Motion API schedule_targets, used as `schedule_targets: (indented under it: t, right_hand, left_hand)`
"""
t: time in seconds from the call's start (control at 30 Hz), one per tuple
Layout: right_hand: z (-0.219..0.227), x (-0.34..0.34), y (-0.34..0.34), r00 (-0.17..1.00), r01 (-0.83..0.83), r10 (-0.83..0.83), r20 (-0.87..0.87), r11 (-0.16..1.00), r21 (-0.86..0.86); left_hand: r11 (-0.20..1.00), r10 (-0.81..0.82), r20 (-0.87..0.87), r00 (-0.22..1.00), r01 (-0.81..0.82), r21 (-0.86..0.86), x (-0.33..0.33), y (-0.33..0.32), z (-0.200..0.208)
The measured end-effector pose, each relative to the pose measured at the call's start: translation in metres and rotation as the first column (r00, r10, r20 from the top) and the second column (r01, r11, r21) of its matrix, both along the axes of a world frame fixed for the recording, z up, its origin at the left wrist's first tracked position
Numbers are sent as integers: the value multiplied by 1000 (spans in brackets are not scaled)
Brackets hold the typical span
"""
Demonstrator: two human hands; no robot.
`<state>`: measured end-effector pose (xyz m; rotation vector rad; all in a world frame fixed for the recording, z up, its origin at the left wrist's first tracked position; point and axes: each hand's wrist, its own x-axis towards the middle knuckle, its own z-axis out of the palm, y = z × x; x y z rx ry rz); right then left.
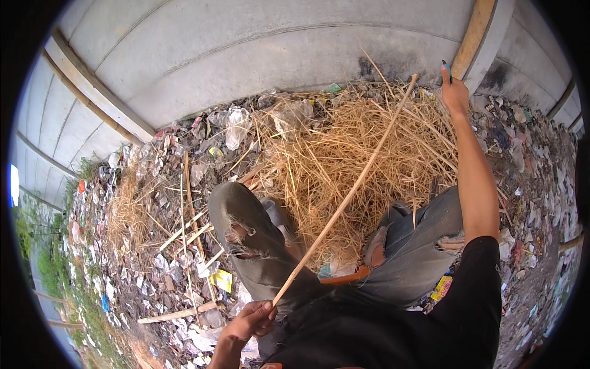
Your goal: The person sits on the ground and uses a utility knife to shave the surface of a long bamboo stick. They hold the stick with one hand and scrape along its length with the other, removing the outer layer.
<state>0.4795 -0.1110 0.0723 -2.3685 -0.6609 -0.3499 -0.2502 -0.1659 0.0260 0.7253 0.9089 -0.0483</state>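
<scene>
My left hand (251, 320), low and left of the middle, grips the near end of a long pale bamboo strip (344, 203). The strip slants up and right across the view, passing over a heap of straw-like shavings (332, 157) between my legs. Stretched out toward the wall at upper right, my right hand (455, 93) is closed round a slim dark-and-teal object (447, 69). That object points upward from the fist; its exact kind is too small to tell. The far tip of the strip lies left of my right hand, apart from it.
Litter (141, 270) covers the ground on both sides. A grey panel wall (264, 49) with a post (485, 43) stands ahead. Several thin sticks (184, 227) and a thicker stick (175, 315) lie left of my bent knees. An orange piece (345, 277) shows between my legs.
</scene>
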Motion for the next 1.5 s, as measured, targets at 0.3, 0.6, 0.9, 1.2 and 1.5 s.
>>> schedule_targets:
  t: [0.3,0.6,0.9,1.2,1.5]
  right_hand:
    - [19,-75,31,892,-363,429,-139,866,344]
    - [23,-225,16,276,-602,823,-497,551,578]
    - [-10,-304,8,126,-736,904,-409,362,572]
    - [6,-301,1,262,-799,916,-305,383,464]
    - [20,-333,-35,363,-930,901,-237,333,-156]
  left_hand:
    - [997,73,243,967,-68,-27,41,45,-15]
    - [993,94,365,926,-112,29,117,34,-10]
    - [980,47,461,886,-130,151,140,40,-5]
    - [657,86,304,949,-283,698,172,37,16]
    - [519,233,277,932,-360,775,190,48,25]
